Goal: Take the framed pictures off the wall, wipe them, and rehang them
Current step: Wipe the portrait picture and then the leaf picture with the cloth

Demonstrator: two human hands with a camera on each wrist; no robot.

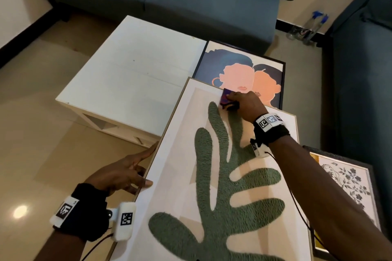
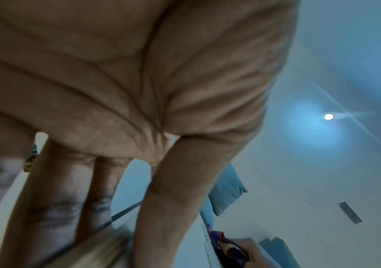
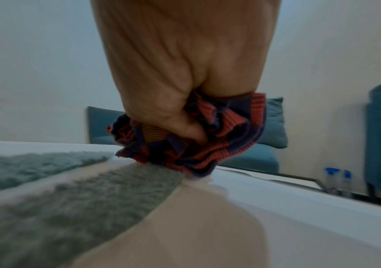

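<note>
Wiping is under way on the leaf picture (image 1: 214, 176), which lies glass-up with its far end propped over the portrait picture (image 1: 241, 70) on the white table (image 1: 131, 65) and its near end drawn toward the person. A bunched patterned cloth (image 3: 198, 137) is gripped in the right hand (image 1: 244, 104), fingers curled tightly round it, and is pressed to the glass close to the far edge, just beside the tip of one green frond. The left hand (image 1: 125, 171) is laid along the left rail of the frame, fingers mostly straight and spread, the thumb resting on the white border (a bracing touch, it seems, rather than a grasp). The long axis of the frame is seen to run away from the person, tilted slightly rightward, so nearly all of the unwiped glass lies nearer than the cloth; the coming stroke is therefore judged to be a pull back along that axis toward the body, for which the right hand is the one already placed. A third framed picture with a floral print (image 1: 347, 184) is leant at the lower right. Rehanging is judged to be some way off, since all three pictures are down.
</note>
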